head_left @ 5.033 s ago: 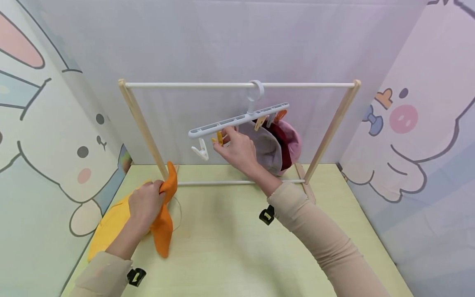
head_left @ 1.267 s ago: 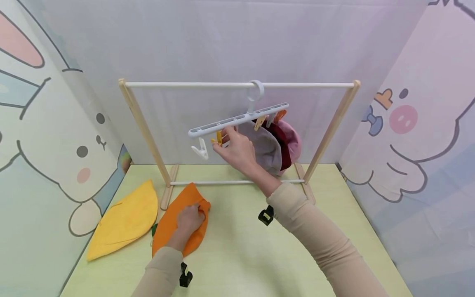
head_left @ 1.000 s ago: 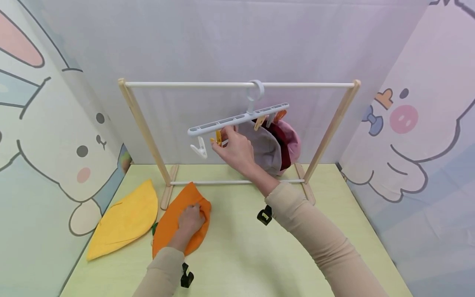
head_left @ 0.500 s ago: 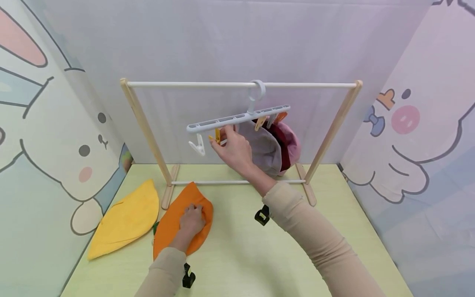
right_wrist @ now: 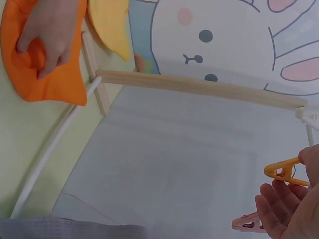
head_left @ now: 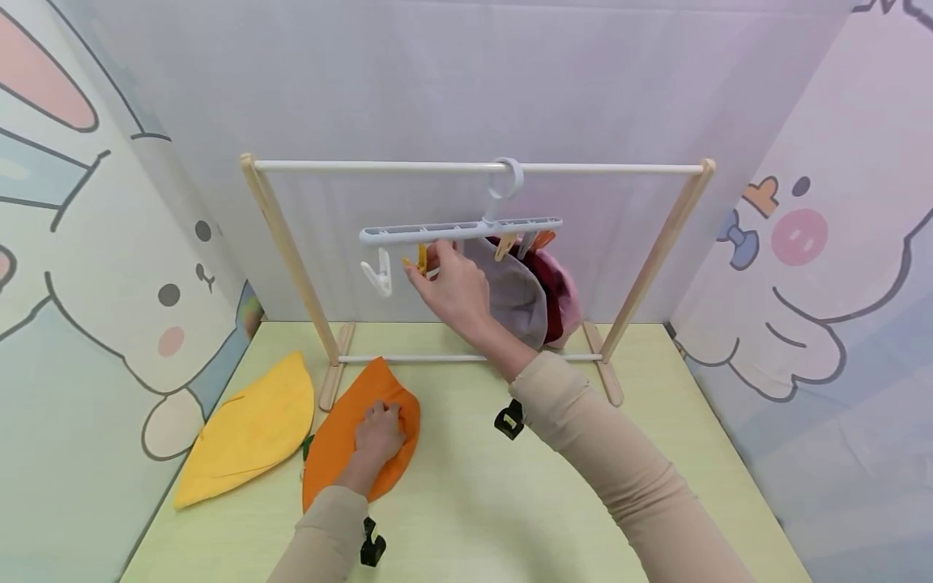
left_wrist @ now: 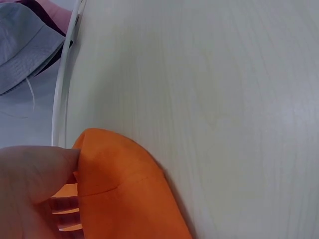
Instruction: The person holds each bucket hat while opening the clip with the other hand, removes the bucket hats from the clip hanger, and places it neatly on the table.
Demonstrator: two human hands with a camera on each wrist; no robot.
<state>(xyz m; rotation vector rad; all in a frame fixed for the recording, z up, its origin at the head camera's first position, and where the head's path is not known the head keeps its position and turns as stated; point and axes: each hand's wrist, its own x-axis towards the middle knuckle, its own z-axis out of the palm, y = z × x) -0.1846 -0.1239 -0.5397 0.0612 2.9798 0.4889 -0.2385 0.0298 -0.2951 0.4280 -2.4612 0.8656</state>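
Observation:
An orange bucket hat (head_left: 337, 433) lies folded on the table. My left hand (head_left: 380, 431) holds it by its edge; in the left wrist view the thumb presses on the orange cloth (left_wrist: 129, 199) and the other fingers are behind it. At the hanging clip hanger (head_left: 430, 234), my right hand (head_left: 455, 287) pinches a yellow clip (head_left: 422, 259), whose orange-yellow jaws show in the right wrist view. A white clip (head_left: 379, 274) dangles at the hanger's left end. Beyond my hand hang a grey hat (head_left: 513, 291), a dark red one and a pink one.
A wooden rack with a white top rail (head_left: 364, 167) carries the hanger. Its lower rail (head_left: 415, 358) crosses the table behind the orange hat. The yellow hat (head_left: 251, 433) lies at the left. Printed cloth walls (head_left: 794, 324) enclose the table on the back and sides.
The orange hat has moved from above the yellow hat onto the table to its right, with my left hand still holding it. The hanger has turned and levelled slightly under my right hand.

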